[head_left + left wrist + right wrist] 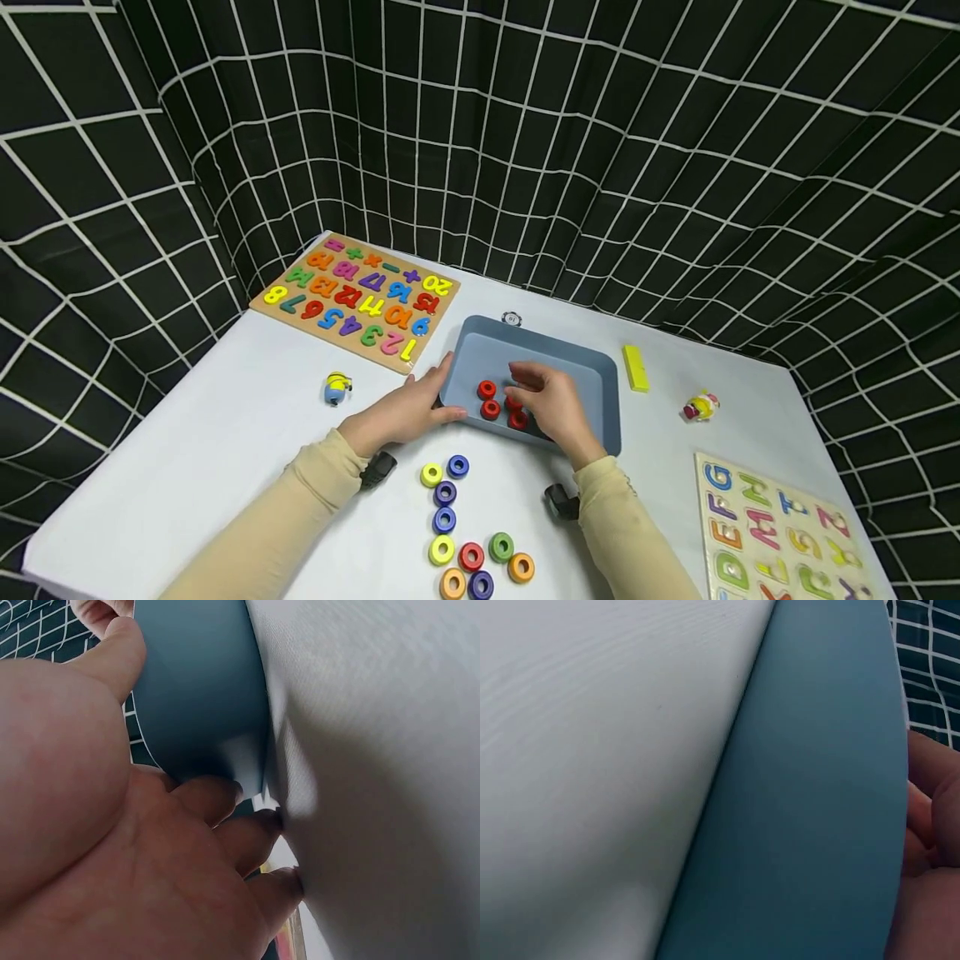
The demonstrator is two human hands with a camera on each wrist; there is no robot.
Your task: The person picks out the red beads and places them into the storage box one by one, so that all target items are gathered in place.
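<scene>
A grey-blue tray [540,342] lies on the white table, with several red rings [490,409] grouped toward its front left. My left hand [405,408] rests against the tray's front left corner, fingers along the left side and thumb at the front edge. In the left wrist view, the thumb touches the tray wall [202,682] near the rim, and other fingertips reach the tabletop. Inside the tray, my right hand [551,404] has bent fingers right over the red rings. Its thumb partly covers one ring [513,403]; whether it grips that ring is hidden, also in the right wrist view.
Several coloured rings [444,521] lie in front of the tray. A number puzzle board [360,300] and small blue-yellow figure [337,388] are left. To the right are a yellow block [635,367], another figure [701,407] and a letter board [780,533]. A round chip [512,318] touches the back.
</scene>
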